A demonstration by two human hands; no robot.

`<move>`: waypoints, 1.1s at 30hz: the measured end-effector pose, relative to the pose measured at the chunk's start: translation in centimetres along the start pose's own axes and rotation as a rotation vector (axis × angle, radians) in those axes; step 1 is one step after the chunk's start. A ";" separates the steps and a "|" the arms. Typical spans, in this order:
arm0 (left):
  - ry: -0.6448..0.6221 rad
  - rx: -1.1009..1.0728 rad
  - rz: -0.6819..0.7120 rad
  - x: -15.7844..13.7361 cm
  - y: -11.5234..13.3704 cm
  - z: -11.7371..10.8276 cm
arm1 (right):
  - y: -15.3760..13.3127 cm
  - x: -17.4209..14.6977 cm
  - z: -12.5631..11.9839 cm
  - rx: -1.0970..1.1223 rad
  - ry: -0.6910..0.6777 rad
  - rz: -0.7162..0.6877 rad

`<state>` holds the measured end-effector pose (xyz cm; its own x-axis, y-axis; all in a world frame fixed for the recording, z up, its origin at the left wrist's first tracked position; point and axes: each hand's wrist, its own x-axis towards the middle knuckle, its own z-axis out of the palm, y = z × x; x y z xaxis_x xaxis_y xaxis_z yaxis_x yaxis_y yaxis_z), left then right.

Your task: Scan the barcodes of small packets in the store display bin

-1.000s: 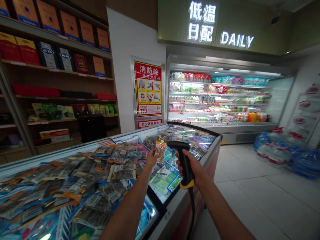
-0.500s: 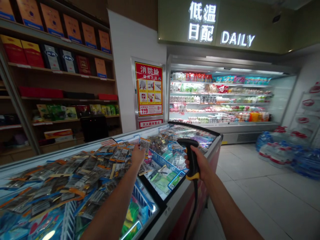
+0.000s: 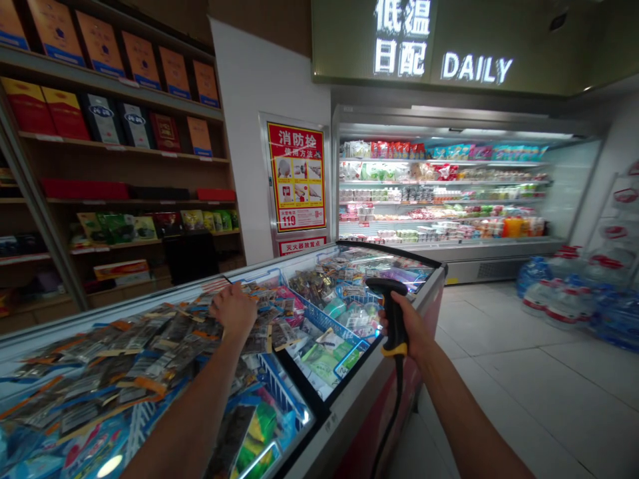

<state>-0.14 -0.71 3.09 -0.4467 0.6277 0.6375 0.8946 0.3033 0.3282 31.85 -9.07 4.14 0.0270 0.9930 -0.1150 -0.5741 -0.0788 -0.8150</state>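
Head camera view, looking forward and down in a shop. At 8 o'clock, the person's left hand (image 3: 234, 311) is lowered among many small flat packets (image 3: 150, 346), the fingers bent downward; whether they have hold of a packet cannot be told. The packets, with orange, blue and cream edges, lie in an overlapping heap from 7 to 9 o'clock on a long glass-topped freezer (image 3: 367, 372). Between 4 and 5 o'clock, the right hand (image 3: 410, 326) is wrapped snugly around the handle of a black and yellow scanner (image 3: 395, 316), upright beside the freezer's edge, its cable (image 3: 392, 412) hanging towards 5 o'clock. Under the glass, near the centre, a blue basket (image 3: 319, 315) sits among bagged goods. At 10 o'clock, wooden shelves (image 3: 210, 159) carry boxes and pouches. At 11, a red and yellow poster (image 3: 297, 176) hangs on a white wall. At 2, a lit fridge (image 3: 444, 193) is stocked in rows beneath a glowing DAILY sign (image 3: 476, 68). Large water bottles (image 3: 564, 303) stand on pale floor tiles (image 3: 504, 399) between 3 and 4 o'clock
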 end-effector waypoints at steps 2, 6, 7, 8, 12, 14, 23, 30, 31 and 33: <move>-0.001 -0.080 0.098 -0.6 2.7 0.4 | -0.1 0.3 -0.6 0.006 0.001 0.011; -0.193 -0.228 0.267 -2.9 10.0 2.6 | -0.5 0.7 -1.8 0.010 0.020 0.010; -0.276 -0.265 0.335 -3.7 11.8 3.4 | -0.6 0.8 -2.1 0.011 0.030 0.011; -0.362 -0.289 0.404 -4.6 13.6 4.4 | -0.8 0.9 -2.4 0.012 0.041 0.015; -0.634 -0.336 0.547 -7.7 19.1 8.3 | -1.3 1.3 -3.6 0.000 0.086 0.010; -0.716 -0.332 0.587 -8.7 20.8 10.0 | -1.5 1.6 -4.3 -0.006 0.103 0.010; -0.758 -0.293 0.691 -9.2 21.0 12.1 | -1.5 3.6 -6.4 -0.006 0.153 0.008; -0.623 -0.244 0.719 -7.6 15.8 8.6 | -1.0 3.3 -5.3 -0.005 0.132 -0.012; -0.599 -0.207 0.693 -7.4 15.2 8.1 | -0.8 3.1 -5.0 -0.003 0.123 -0.013; -0.532 -0.153 0.558 -7.0 14.2 7.4 | -0.4 2.9 -4.4 -0.010 0.129 0.035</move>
<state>15.80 4.52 -1.85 0.1690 0.9288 0.3298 0.9560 -0.2359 0.1744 35.80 -6.59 1.65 0.1120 0.9701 -0.2153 -0.5685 -0.1151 -0.8146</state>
